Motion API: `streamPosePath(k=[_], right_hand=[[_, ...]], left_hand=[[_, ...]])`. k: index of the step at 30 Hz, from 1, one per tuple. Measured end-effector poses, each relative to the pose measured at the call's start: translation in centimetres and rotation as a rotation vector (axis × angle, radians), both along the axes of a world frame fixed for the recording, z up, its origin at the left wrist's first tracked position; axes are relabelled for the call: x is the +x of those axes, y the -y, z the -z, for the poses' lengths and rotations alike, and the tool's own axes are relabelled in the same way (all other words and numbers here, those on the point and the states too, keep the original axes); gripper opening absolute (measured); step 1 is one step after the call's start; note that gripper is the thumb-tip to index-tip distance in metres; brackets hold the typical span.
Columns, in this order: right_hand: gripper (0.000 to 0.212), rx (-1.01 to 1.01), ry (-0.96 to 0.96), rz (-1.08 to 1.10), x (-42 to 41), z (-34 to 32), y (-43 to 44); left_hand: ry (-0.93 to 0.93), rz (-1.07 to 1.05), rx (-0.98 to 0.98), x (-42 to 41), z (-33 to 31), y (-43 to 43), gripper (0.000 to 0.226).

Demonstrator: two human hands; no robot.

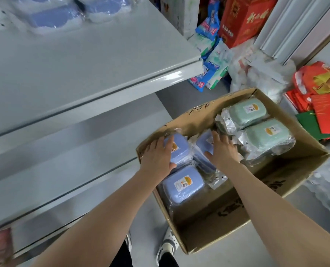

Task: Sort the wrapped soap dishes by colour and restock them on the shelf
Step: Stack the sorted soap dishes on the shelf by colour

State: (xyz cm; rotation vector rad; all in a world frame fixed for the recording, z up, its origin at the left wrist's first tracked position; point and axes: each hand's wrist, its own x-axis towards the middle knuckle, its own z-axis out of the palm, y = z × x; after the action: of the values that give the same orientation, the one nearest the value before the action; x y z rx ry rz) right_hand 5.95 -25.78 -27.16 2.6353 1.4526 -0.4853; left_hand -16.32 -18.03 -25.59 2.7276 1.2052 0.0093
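Gently now: grip the hard shells, not the slippery wrap, and lift straight out of the cardboard box (272,191), lower right of frame. Left hand (156,157) clasped over one blue soap dish (179,152); right hand (222,151) splayed flat on a tilted second blue dish (203,144). Rounded, pastel, labelled, film-wrapped; green soap dishes (247,112) at the box's upper right, stocked blue dishes (48,18) on the shelf (83,64), upper left.
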Motion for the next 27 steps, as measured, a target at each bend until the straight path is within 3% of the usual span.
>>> streamPosePath(k=[8,15,22,27], right_hand=[[0.082,0.008,-0.002,0.005,0.1,-1.7,1.7],[0.079,0.359,-0.03,0.066,-1.0,-10.6,1.5],[0.078,0.752,0.125,0.202,-3.5,-19.7,0.9],[0.077,0.842,0.105,0.149,-7.2,-25.1,-2.7]], left_hand=[[0.032,-0.001,-0.057,-0.1,-2.2,-0.3,0.091],[0.204,0.127,-0.119,-1.8,-11.0,-0.8,0.085],[0.424,0.197,-0.015,-4.4,-21.5,-2.8,0.083],[0.484,0.147,0.095,-8.7,-26.6,-6.3,0.083]])
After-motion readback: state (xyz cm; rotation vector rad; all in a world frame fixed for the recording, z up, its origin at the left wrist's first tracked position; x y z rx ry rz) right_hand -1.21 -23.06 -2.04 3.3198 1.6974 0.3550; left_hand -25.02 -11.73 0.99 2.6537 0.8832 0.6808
